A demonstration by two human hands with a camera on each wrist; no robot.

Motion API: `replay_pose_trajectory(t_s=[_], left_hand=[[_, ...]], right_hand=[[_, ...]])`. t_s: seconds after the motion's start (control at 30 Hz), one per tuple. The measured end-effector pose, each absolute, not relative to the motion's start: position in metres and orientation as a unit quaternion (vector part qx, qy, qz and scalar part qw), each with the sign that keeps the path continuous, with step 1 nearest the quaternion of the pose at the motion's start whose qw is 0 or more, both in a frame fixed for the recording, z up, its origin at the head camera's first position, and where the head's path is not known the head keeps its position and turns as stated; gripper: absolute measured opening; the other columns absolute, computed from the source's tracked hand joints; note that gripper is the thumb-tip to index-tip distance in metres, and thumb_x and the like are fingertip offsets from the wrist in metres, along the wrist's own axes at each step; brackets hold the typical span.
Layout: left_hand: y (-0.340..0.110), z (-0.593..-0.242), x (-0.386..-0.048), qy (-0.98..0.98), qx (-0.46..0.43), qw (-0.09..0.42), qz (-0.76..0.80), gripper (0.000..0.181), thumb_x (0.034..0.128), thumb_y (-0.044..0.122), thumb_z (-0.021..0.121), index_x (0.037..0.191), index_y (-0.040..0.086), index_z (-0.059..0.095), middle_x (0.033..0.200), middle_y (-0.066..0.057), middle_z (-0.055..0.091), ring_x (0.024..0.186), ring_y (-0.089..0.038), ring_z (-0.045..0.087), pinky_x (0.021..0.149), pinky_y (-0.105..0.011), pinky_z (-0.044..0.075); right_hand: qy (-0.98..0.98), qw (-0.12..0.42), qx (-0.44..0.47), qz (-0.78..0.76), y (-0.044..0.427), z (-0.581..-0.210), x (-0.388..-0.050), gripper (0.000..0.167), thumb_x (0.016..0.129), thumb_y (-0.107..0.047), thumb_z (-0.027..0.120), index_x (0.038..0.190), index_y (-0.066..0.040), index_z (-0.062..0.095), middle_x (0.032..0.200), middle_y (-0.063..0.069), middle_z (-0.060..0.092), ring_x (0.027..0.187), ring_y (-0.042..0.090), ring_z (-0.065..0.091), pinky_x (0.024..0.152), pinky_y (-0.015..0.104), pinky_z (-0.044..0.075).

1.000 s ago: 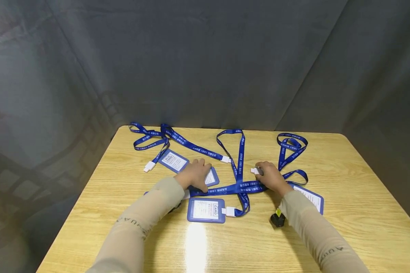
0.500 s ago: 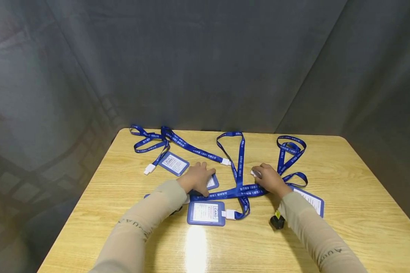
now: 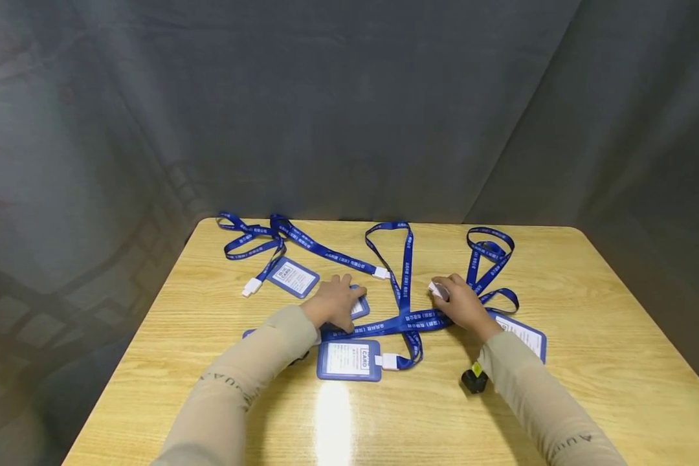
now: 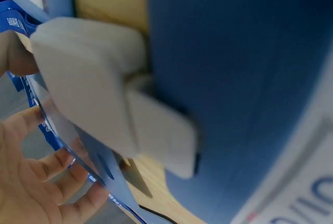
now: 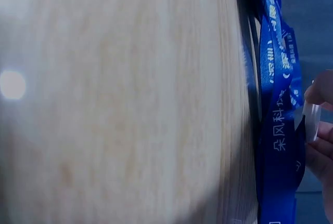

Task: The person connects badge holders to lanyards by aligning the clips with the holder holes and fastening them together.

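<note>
My left hand [image 3: 331, 304] spans a blue-framed badge holder [image 3: 360, 307], its thumb and fingers at opposite edges. In the left wrist view, bent fingertips meet the edge of that holder, which looks slightly raised. Close to that camera is another badge holder [image 4: 229, 68] with a white buckle [image 4: 78, 78], largely under my left forearm in the head view. My right hand [image 3: 463, 307] pinches the white buckle [image 5: 311, 122] of a blue printed lanyard [image 5: 278, 125] between thumb and fingers. The lanyard's bands run leftward across the table to beneath my left hand.
A badge holder [image 3: 349, 360] lies in front, its lanyard [image 3: 406, 278] crossing under the bands. More lanyards [image 3: 326, 252] and a badge holder [image 3: 293, 277] lie back left. At right are a looped lanyard [image 3: 489, 259], a badge holder [image 3: 521, 336] and a small black object [image 3: 474, 380].
The buckle in my right hand has turned, its free end tipping upward. My left hand stays at the same badge holder, with its fingers shifted slightly. The head view has moved a little.
</note>
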State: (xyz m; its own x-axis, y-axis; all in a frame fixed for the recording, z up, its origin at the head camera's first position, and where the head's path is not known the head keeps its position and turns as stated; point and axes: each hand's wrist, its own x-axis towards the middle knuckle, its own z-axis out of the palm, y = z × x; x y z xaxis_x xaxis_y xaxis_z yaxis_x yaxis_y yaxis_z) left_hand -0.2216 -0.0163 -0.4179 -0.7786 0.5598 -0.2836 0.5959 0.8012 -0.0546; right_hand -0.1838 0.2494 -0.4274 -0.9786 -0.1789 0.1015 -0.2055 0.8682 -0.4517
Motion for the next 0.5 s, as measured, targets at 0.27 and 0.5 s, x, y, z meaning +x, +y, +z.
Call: replay_pose_trajectory(t_s=[0.27,0.5], left_hand=[[-0.027,-0.419,-0.226,0.950,0.296,0.102,0.013,0.090,0.0540,0.045,0.069,0.133,0.019,0.034,0.116,-0.015,0.040,0.090,-0.026,0.044,0.071,-0.038,0.042],[-0.036,-0.415,-0.228,0.954,0.274,0.086,0.089,0.091,0.0546,0.039,0.066,0.134,0.015,0.030,0.112,-0.017,0.042,0.081,-0.023,0.047,0.066,-0.036,0.043]], right_hand=[[-0.957,0.037,0.096,0.271,0.248,-0.428,-0.176,0.034,0.078,-0.009,0.058,0.108,0.006,0.054,0.092,0.019,0.051,0.072,0.024,0.049,0.058,0.034,0.044],[-0.949,0.041,0.103,0.296,0.246,-0.426,-0.168,0.032,0.078,-0.008,0.058,0.106,0.006,0.054,0.093,0.017,0.055,0.076,0.025,0.053,0.063,0.036,0.046]])
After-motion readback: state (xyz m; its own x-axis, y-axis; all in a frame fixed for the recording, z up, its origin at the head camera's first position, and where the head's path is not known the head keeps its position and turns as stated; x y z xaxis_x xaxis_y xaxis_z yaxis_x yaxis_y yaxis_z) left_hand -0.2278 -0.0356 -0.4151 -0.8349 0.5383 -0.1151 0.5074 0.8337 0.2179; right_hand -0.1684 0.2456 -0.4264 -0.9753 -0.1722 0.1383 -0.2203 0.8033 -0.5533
